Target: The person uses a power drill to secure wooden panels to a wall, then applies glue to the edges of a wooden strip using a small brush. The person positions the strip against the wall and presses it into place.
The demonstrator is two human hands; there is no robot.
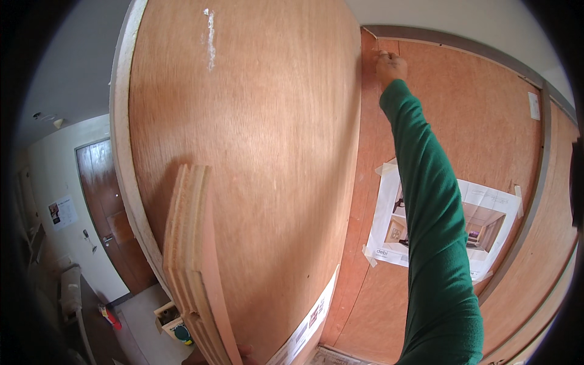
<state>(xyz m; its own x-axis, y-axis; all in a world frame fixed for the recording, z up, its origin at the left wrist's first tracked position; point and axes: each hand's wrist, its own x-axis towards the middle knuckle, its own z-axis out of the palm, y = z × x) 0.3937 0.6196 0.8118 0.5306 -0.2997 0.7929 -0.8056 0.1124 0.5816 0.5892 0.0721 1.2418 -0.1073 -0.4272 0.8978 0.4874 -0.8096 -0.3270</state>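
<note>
A stack of boards (193, 243) is seen at lower left of centre, stood on end and slightly tilted, in front of the large panel (274, 152). The stack is gripped near its lower end by the left hand (245, 352), which is mostly cut off at the bottom edge. The right hand (390, 68) is raised to the top of the rear panel (480, 121), upper right of centre, with its fingers curled and drawn together; whether anything is pinched cannot be told. A taped poster (383, 213) is partly covered by the green sleeve (435, 213). A white smear (211, 39) is noted at upper left of centre.
</note>
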